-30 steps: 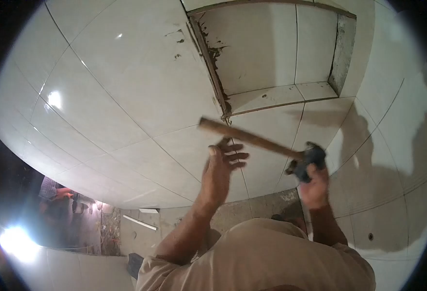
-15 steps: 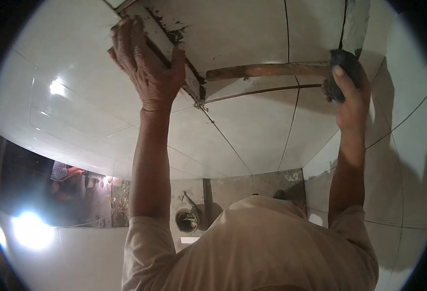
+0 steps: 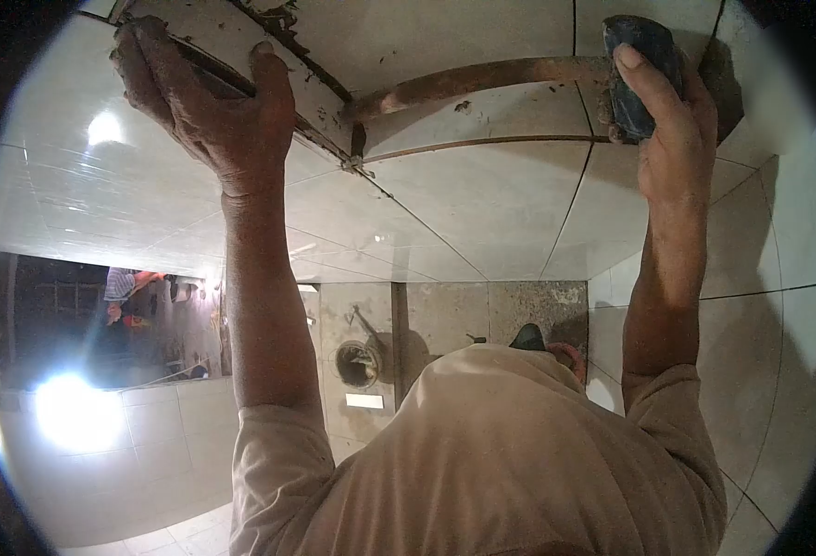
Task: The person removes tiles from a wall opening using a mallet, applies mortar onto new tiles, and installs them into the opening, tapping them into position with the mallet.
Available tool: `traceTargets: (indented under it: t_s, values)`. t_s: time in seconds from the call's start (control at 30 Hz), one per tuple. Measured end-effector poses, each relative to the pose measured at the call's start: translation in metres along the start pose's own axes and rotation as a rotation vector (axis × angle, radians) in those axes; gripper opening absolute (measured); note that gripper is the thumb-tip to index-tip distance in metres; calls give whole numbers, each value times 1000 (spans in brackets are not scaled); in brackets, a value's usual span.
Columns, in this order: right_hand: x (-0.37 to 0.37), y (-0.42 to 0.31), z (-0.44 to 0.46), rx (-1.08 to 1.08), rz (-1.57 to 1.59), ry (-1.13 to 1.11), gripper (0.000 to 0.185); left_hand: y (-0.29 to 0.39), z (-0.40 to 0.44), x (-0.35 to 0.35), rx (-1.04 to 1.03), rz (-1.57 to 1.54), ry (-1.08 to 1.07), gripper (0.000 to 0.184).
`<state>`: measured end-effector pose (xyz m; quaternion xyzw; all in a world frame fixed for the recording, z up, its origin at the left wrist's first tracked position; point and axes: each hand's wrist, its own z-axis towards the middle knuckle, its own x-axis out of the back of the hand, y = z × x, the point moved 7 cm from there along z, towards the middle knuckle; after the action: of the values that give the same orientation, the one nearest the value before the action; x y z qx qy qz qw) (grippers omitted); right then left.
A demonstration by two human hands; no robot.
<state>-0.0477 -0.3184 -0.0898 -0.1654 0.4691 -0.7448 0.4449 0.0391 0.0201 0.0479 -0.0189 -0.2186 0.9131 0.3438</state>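
My left hand grips a narrow pale tile strip, its thumb on the strip's face and its fingers across a dark edge. What lies under the fingers is partly hidden. My right hand is closed around the black head of a mallet. The mallet's wooden handle points left, and its end meets the strip near the lower corner. Dark smears of mortar mark the surface above the strip. Pale wall tiles with dark joints spread below the handle.
A bucket with something inside stands on the floor, with a white rectangular piece beside it. A bright lamp glares at lower left. Another person's striped sleeve shows beyond an opening. A tiled side wall stands at right.
Both hands appear higher in the view, the left one also farther left. The mallet, still held by its head, appears higher with its handle end still by the strip. More floor shows.
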Motion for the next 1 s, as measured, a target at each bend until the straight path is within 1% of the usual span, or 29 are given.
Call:
traceTargets:
  t_s: [0.07,0.1,0.2,0.3,0.37,0.4,0.43,0.5,0.53,0.6,0.67,0.7,0.87,0.93,1.0]
  values:
    - [0,-3,4,69,-6,30,56,0,0,1,-2,7,3,102]
    - [-2,-2,4,66,-4,27,56,0,-1,1,1,12,-2,102]
    - [-4,2,4,-1,9,37,54,-2,-2,1,25,25,-5,103]
    - [-6,7,5,-49,28,-26,51,-2,-4,1,24,66,-47,103]
    - [2,2,4,65,-59,18,49,-1,-2,1,32,62,-42,103]
    - [6,1,5,62,-61,14,49,0,-1,2,38,58,-37,103]
    - [11,5,8,-36,-36,-5,48,-2,-2,2,41,60,-39,103]
    - [21,22,13,-135,-12,-25,48,-3,-3,2,-15,31,-7,103]
    - [16,6,18,261,-351,-56,47,-2,-2,2,-13,31,-8,103]
    - [0,-7,7,659,-690,-87,47,-3,-2,2,23,35,-10,103]
    - [-6,7,8,-32,87,12,47,-3,-1,1,1,35,-10,103]
    - [-3,4,8,-33,86,10,47,-2,-1,2,-21,36,-13,103]
    - [20,9,10,-192,75,41,48,0,1,3,-12,51,-19,104]
    - [10,6,7,-166,63,25,48,-2,2,4,9,57,-44,104]
    - [-1,4,2,-147,53,13,48,-2,2,2,-24,111,-49,105]
